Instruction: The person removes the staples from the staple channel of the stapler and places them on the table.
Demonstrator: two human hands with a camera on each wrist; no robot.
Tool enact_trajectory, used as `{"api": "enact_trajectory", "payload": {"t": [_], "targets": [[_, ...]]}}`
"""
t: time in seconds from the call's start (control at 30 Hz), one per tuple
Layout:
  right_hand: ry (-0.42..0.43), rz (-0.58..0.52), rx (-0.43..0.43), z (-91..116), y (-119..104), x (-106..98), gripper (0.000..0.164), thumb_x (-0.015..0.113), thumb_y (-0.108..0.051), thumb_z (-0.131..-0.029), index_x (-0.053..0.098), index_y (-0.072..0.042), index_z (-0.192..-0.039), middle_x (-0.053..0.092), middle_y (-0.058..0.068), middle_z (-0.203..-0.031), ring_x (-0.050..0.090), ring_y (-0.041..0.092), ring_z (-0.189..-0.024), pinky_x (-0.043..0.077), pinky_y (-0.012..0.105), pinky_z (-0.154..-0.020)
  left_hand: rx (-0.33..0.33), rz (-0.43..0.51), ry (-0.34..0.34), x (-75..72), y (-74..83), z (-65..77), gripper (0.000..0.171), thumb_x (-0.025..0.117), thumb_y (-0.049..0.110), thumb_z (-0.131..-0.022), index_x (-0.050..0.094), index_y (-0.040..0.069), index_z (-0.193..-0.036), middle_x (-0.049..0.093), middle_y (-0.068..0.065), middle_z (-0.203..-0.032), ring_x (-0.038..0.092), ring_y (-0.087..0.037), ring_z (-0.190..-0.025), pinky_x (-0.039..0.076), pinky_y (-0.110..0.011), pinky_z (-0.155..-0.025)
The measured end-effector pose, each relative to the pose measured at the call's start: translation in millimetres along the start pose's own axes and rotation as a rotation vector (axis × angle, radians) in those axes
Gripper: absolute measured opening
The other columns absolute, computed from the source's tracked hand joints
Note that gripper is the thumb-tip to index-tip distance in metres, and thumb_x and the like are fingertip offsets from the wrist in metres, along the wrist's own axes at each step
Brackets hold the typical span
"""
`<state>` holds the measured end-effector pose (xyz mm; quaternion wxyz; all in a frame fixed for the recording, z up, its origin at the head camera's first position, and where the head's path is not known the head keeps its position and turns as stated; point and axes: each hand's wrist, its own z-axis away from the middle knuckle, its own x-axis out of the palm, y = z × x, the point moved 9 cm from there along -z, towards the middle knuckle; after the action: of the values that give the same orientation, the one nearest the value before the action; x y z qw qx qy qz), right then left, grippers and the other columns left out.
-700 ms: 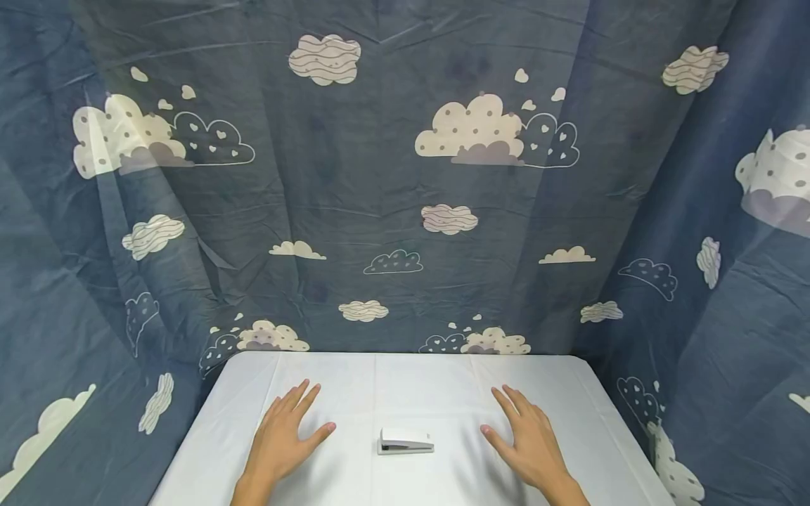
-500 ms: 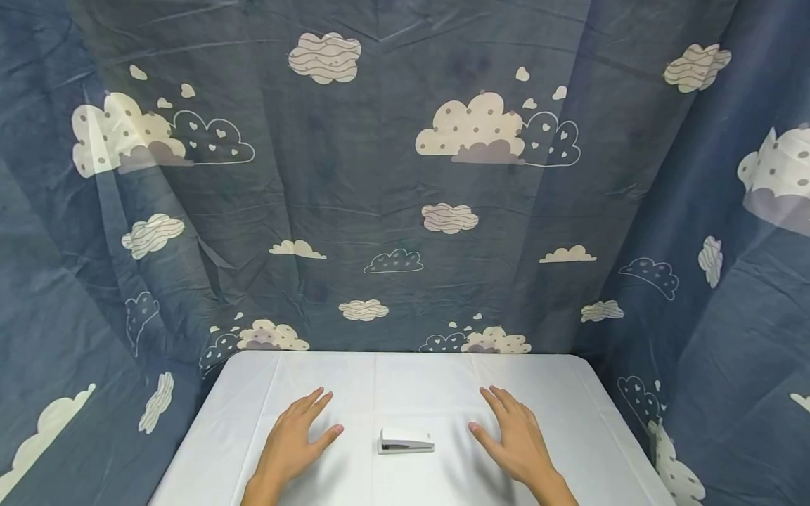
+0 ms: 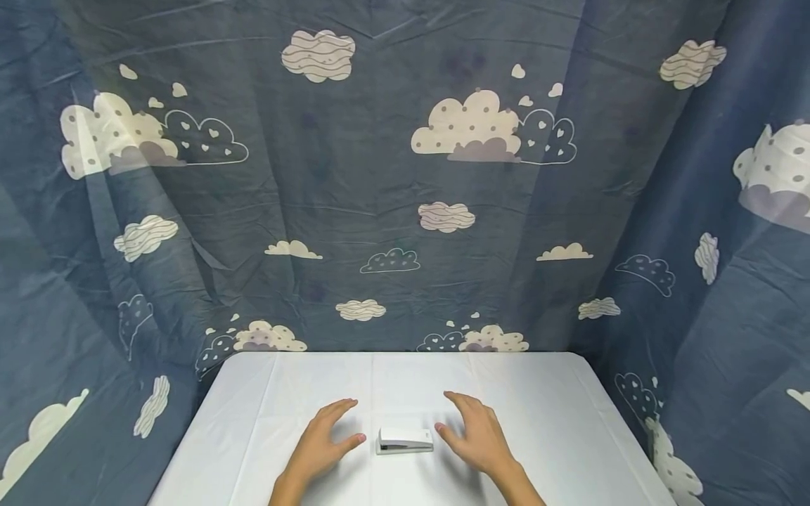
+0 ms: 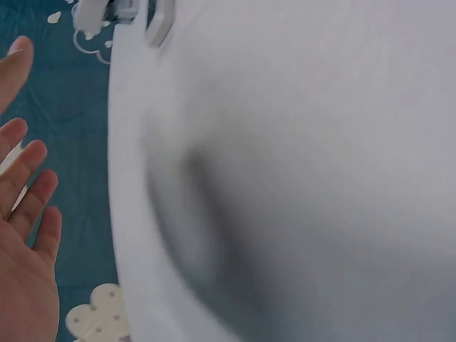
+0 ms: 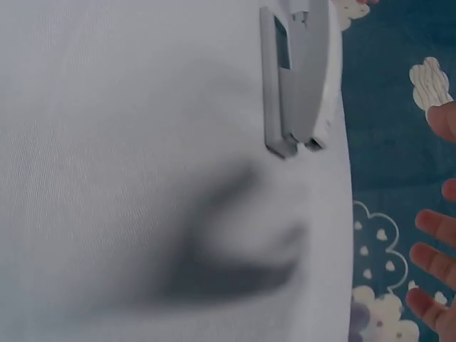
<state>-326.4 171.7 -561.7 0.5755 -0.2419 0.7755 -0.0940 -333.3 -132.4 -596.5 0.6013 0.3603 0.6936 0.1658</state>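
A white stapler (image 3: 405, 440) lies on the white table, between the two hands in the head view. To its left is the left hand (image 3: 321, 441), held over the table with thumb and fingers spread apart and nothing in them. On the other side the right hand (image 3: 473, 434) hovers with its thumb close to the stapler's right end, also holding nothing. The right wrist view shows the stapler (image 5: 303, 78) larger, near the top. Only a part of the stapler (image 4: 158, 21) appears at the top of the left wrist view.
The table (image 3: 266, 379) has a white cover and rounded far corners. Dark blue curtains (image 3: 354, 176) with printed clouds hang behind it and on both sides. Shadows of the hands fall on the white cover.
Both hands have moved inward toward the stapler, the left one to the right and the right one to the left. The stapler has stayed in place.
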Motion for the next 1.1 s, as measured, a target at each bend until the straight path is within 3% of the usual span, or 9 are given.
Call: {"api": "enact_trajectory", "payload": {"t": [0.1,0.27,0.43,0.83,1.1], "targets": [[0.013,-0.007,-0.046,-2.1,-8.3,6.7,0.055,0.077,-0.043,-0.086,0.066,-0.018,-0.134,0.070,0.005,-0.132,0.064,0.028,-0.125,0.051,0.054,-0.102,-0.030,0.055,-0.054,15.4,-5.0,-1.6,0.065,0.082,0.046,-0.085,0.061,0.020,-0.141,0.058,-0.009,-0.149,0.052,-0.039,-0.140,0.041,-0.068,-0.111],[-0.013,-0.016,-0.090,-4.7,-20.8,19.8,0.050,0.079,-0.040,-0.086,0.068,-0.019,-0.129,0.071,0.003,-0.130,0.065,0.027,-0.122,0.051,0.052,-0.101,-0.072,0.095,-0.119,38.8,-13.5,-0.9,0.064,0.081,0.048,-0.084,0.062,0.021,-0.139,0.058,-0.011,-0.149,0.052,-0.041,-0.139,0.040,-0.067,-0.112],[-0.031,-0.029,-0.117,-4.5,-33.6,31.5,0.047,0.079,-0.037,-0.086,0.069,-0.018,-0.127,0.072,0.004,-0.128,0.066,0.026,-0.121,0.052,0.052,-0.100,-0.062,0.101,-0.140,55.4,-13.6,1.0,0.060,0.082,0.044,-0.084,0.064,0.019,-0.136,0.061,-0.008,-0.145,0.053,-0.039,-0.139,0.040,-0.064,-0.114],[-0.116,-0.027,-0.204,-3.5,-55.3,66.7,0.045,0.077,-0.040,-0.089,0.068,-0.019,-0.127,0.073,-0.001,-0.126,0.068,0.021,-0.114,0.053,0.046,-0.094,-0.024,0.154,-0.103,70.6,-10.2,2.6,0.045,0.079,0.038,-0.089,0.068,0.018,-0.128,0.069,-0.002,-0.135,0.056,-0.036,-0.135,0.041,-0.063,-0.113],[-0.162,-0.024,-0.195,-2.5,-58.1,84.9,0.039,0.076,-0.040,-0.090,0.071,-0.023,-0.124,0.075,-0.007,-0.119,0.067,0.012,-0.102,0.053,0.039,-0.088,-0.029,0.180,-0.058,72.5,-10.6,4.8,0.037,0.078,0.036,-0.089,0.073,0.016,-0.120,0.073,-0.003,-0.127,0.057,-0.039,-0.133,0.042,-0.065,-0.111]]}}
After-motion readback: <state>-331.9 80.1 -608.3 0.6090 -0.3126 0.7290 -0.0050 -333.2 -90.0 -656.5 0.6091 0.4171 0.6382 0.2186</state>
